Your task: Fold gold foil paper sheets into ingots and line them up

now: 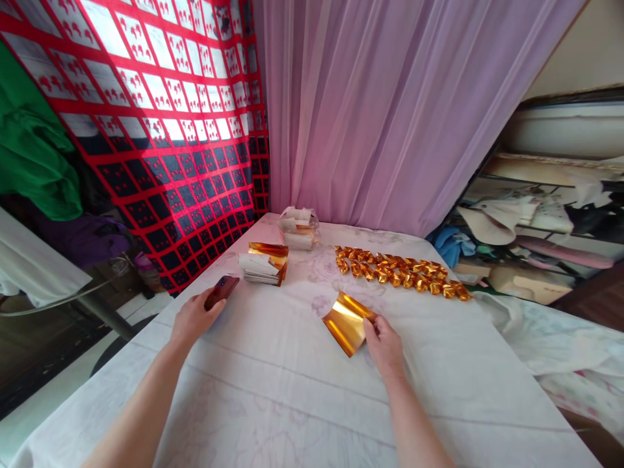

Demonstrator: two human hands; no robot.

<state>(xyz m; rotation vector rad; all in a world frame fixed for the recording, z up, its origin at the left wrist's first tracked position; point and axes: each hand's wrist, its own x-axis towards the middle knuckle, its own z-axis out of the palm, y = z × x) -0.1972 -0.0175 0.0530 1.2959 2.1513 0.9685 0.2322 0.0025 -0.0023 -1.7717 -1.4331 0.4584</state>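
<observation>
My left hand (195, 318) is closed around a dark reddish phone (222, 292) at the left side of the table. Between the thumb and fingers of my right hand (386, 344) is a sheet of shiny gold foil paper (347, 323), slightly curled, held over the tablecloth. Just beyond the phone sits a stack of paper sheets (260, 268), white on the near side with gold foil showing behind. Rows of folded gold foil pieces (397, 271) lie beyond my right hand, towards the back right.
A clear plastic bag (298, 229) with papers inside stands at the table's back edge. The white tablecloth (292, 403) covers the table. A lilac curtain (380, 117) and a red checked cloth (185, 130) hang behind. Cluttered shelves (541, 214) are at right.
</observation>
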